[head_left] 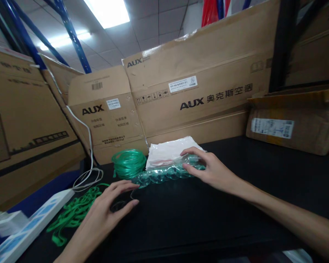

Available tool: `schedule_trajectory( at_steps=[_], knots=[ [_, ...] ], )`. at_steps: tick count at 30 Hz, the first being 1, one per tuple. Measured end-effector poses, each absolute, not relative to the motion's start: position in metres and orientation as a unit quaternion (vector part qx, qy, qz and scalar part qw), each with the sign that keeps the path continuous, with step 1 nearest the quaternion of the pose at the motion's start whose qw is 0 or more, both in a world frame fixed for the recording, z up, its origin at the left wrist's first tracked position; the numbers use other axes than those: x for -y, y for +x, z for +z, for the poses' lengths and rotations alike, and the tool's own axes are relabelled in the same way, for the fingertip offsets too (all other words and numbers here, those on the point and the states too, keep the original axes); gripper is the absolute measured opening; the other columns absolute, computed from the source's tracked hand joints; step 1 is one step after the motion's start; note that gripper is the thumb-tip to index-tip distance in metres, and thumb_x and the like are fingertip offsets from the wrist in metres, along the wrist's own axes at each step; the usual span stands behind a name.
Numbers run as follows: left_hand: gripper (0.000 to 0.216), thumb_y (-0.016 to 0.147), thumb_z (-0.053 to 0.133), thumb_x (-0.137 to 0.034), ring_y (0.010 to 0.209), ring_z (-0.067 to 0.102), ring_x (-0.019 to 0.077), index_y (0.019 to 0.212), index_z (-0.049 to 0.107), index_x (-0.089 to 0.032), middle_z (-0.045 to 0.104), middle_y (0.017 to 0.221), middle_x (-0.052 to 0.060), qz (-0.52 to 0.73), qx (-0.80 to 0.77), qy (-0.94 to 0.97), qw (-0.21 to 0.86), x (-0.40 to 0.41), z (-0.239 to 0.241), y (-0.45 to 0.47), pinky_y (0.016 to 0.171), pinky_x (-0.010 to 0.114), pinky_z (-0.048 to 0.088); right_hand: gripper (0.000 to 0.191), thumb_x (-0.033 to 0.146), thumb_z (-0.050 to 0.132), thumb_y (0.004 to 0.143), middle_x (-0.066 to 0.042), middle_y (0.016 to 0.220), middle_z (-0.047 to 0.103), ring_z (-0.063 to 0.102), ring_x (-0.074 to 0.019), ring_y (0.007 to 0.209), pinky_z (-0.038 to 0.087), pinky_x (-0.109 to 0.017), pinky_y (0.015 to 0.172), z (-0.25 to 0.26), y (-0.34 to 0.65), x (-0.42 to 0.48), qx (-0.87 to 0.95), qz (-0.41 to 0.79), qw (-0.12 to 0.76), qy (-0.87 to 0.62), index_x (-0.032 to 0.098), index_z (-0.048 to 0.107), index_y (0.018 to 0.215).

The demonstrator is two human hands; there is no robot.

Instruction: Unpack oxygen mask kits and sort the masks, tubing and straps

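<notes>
A row of clear, green-tinted round plastic pieces (pixel 160 175) lies across the black tabletop; their exact kind I cannot make out. At the row's right end, my right hand (pixel 205 166) has its thumb and fingers curved around a clear plastic piece (pixel 185 160). My left hand (pixel 113 202) is by the left end, thumb and fingers apart, fingertips close to the outermost pieces. Under its palm, a dark round outline shows only in part. Behind the row sit a coil of green tubing (pixel 129 163) and white sheets in clear plastic (pixel 167 151).
Green cord (pixel 74 212) lies loosely piled beside my left forearm, next to a white power strip (pixel 41 223) with a plug and cable. Large cardboard boxes (pixel 208 73) wall off the back. A smaller carton (pixel 287 128) stands at the right on the black table (pixel 208 223).
</notes>
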State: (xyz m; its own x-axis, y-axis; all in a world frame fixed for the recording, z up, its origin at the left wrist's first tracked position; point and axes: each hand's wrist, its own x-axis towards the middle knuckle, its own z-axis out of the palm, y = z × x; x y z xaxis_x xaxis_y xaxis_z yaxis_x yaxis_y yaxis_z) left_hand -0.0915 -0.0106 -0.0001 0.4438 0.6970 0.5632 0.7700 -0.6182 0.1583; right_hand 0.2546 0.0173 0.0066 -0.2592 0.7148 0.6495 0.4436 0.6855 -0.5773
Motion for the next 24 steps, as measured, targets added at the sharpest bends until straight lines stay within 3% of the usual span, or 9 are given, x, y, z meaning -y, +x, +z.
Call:
schedule_trajectory(
  at_steps=[3,9,13,17,24],
  knots=[
    [0.039,0.089,0.065,-0.052,0.117,0.067,0.0239,0.124,0.069,-0.034,0.069,0.127,0.003,-0.249,0.465,-0.848,0.054,0.009,-0.018,-0.103,0.1,0.037,0.056,0.022,0.032,0.063,0.091,-0.001,0.105,0.07,0.065,-0.0201,0.092,0.046,-0.033,0.082,0.006,0.255,-0.017,0.785,0.143,0.475,-0.371,0.024,0.062,0.112],
    [0.04,0.09,0.062,-0.053,0.117,0.067,0.0264,0.124,0.071,-0.034,0.068,0.129,0.005,-0.198,0.49,-0.844,0.086,0.005,-0.032,-0.124,0.1,0.041,0.056,0.023,0.033,0.064,0.091,-0.001,0.103,0.07,0.063,-0.0189,0.086,0.045,-0.031,0.076,0.005,0.255,-0.015,0.784,0.146,0.473,-0.374,0.024,0.062,0.112],
    [0.041,0.089,0.064,-0.053,0.12,0.065,0.0268,0.124,0.07,-0.034,0.072,0.124,0.003,-0.174,0.471,-0.858,0.109,0.006,-0.032,-0.132,0.103,0.044,0.054,0.025,0.033,0.064,0.09,-0.001,0.102,0.07,0.062,-0.0183,0.083,0.044,-0.031,0.075,0.005,0.255,-0.016,0.783,0.148,0.474,-0.374,0.024,0.063,0.113],
    [0.042,0.092,0.061,-0.052,0.126,0.061,0.0251,0.131,0.065,-0.037,0.069,0.131,-0.001,-0.169,0.472,-0.859,0.101,0.007,-0.035,-0.131,0.108,0.046,0.051,0.025,0.034,0.065,0.09,-0.001,0.1,0.07,0.062,-0.018,0.081,0.043,-0.031,0.072,0.006,0.255,-0.015,0.783,0.149,0.47,-0.38,0.024,0.063,0.113],
    [0.035,0.094,0.057,-0.054,0.117,0.067,0.0245,0.119,0.073,-0.035,0.075,0.12,-0.001,-0.17,0.455,-0.869,0.095,0.004,-0.032,-0.127,0.102,0.042,0.056,0.024,0.033,0.064,0.09,-0.001,0.103,0.07,0.063,-0.0181,0.084,0.045,-0.032,0.075,0.006,0.254,-0.014,0.788,0.154,0.465,-0.374,0.024,0.063,0.113]
  ],
)
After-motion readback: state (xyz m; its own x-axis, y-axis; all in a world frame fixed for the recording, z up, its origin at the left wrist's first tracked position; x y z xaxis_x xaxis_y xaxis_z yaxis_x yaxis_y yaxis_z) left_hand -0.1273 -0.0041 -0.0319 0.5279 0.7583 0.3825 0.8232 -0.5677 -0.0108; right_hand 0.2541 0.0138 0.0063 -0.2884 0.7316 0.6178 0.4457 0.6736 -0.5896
